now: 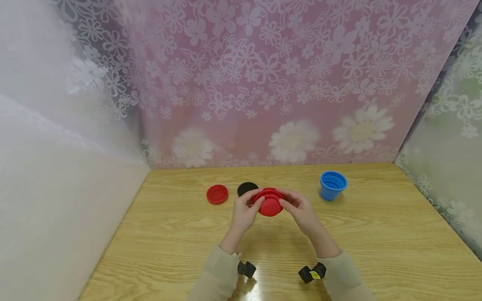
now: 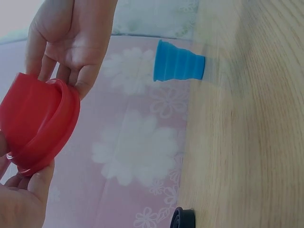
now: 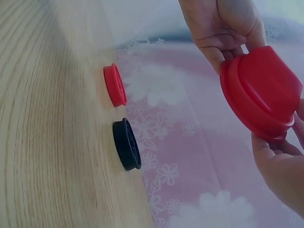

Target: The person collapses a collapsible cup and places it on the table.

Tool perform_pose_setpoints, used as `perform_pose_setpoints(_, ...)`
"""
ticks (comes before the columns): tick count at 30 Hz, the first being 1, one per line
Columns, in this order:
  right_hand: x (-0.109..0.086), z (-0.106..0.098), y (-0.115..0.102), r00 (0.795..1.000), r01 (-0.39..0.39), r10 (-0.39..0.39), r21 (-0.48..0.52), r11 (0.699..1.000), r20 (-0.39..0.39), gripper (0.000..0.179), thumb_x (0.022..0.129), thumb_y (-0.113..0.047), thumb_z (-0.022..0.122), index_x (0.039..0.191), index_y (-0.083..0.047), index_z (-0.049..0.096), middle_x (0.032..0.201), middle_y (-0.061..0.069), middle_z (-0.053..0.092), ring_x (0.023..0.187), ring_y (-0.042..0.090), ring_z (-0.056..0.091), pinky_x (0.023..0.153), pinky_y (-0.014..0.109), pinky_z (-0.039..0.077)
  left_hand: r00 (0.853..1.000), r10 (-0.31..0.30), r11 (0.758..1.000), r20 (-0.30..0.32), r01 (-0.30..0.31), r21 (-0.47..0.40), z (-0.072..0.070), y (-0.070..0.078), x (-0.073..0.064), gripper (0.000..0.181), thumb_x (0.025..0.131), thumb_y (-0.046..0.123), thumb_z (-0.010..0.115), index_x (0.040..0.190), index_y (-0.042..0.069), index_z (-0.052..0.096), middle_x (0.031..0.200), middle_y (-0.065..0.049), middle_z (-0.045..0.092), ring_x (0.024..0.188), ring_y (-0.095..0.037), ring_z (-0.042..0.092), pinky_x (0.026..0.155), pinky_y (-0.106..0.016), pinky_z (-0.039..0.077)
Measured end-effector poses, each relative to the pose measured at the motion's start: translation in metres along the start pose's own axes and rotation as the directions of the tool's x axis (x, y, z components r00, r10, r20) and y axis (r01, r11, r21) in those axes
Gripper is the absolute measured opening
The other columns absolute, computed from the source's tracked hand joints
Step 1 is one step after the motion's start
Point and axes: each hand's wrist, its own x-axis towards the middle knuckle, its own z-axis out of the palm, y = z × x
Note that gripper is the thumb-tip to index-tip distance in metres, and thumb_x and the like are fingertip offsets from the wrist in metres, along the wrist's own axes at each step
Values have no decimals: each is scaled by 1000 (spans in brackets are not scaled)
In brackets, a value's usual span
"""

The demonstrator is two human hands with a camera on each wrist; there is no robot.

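Note:
A red collapsible cup, partly folded, is held up above the table between both hands. My left hand grips its left side, thumb on the smooth red part facing me. On the opposite side my right hand pinches the rim in the same way. The wrist views show the cup's wide ringed rim and its narrower smooth section side-on. Just beyond the left hand lies a black collapsed cup, partly covered by that hand. A second red cup, folded flat, lies to its left.
A blue collapsible cup, extended, stands upright at the back right of the wooden table. A pink flowered curtain hangs behind the table, with a pale sheet at the left and a flowered one at the right.

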Motion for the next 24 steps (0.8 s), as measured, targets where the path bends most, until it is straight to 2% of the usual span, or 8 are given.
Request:
perform_pose_setpoints(3,1,2,2,1000,10,-11,-27,1000,-27,35,87,-3,53,117,14,47,102,-3,58,91,12,56,75,24,49,1000,3,1000,-20,-3,5,0,-1,-1,23,83,-2,57,105,-10,59,98,-22,60,81,-23,60,67,-25,51)
perform_pose_setpoints(7,3,7,5,994,59,-64,-65,996,-85,30,86,3,54,113,15,50,99,1,59,86,11,57,71,23,50,999,-13,1000,-42,13,7,2,0,-1,22,83,-1,58,104,-9,60,95,-20,61,76,-16,58,64,-22,50)
perform_pose_setpoints(11,5,12,5,984,55,-69,-91,994,-167,26,85,3,54,109,13,53,97,5,59,82,11,56,68,22,50,998,-52,998,-46,50,-41,2,1,-1,22,85,-1,56,105,-9,59,96,-21,60,77,-12,56,66,-20,49)
perform_pose_setpoints(15,6,15,2,966,9,-30,-85,996,-256,25,86,2,53,109,9,55,97,7,58,81,12,55,67,20,50,993,-115,978,41,120,-171,2,1,-2,29,86,-5,51,115,-10,52,107,-22,55,88,-12,53,74,-21,47)
perform_pose_setpoints(18,7,17,0,955,-1,-25,-86,996,-294,24,86,2,54,109,9,56,96,11,58,80,12,55,66,20,49,985,-146,959,96,164,-231,2,0,-3,34,86,-9,47,120,-10,47,112,-23,51,92,-14,51,76,-22,47)
perform_pose_setpoints(24,7,18,0,950,-18,-15,-103,995,-312,24,86,2,54,108,9,57,96,15,58,79,13,54,67,20,49,994,-95,984,51,102,-145,6,2,-1,32,84,-11,48,116,-12,49,109,-24,53,90,-23,53,72,-22,48)
